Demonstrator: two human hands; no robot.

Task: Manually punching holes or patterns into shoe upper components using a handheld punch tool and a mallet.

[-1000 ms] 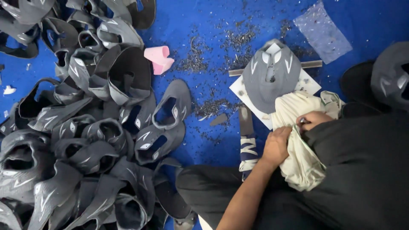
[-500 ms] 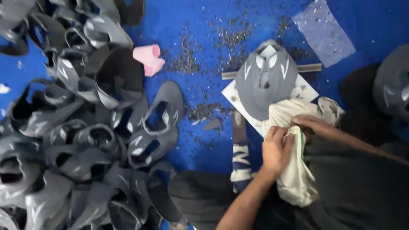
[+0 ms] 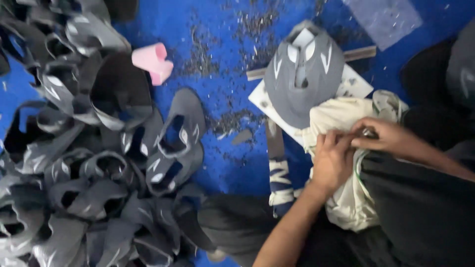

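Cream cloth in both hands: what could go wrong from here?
1. Both hands, left hand and right hand, pinch the cloth at one spot; what they grip is too small to tell, and it might slip.
2. The cloth overlaps the grey upper on the white board; a tug could drag it off.
3. Dark scraps litter the blue floor and could cling to the cloth.

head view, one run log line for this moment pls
left hand: on cream cloth | right hand: pinching cloth | grey shoe upper: on white board
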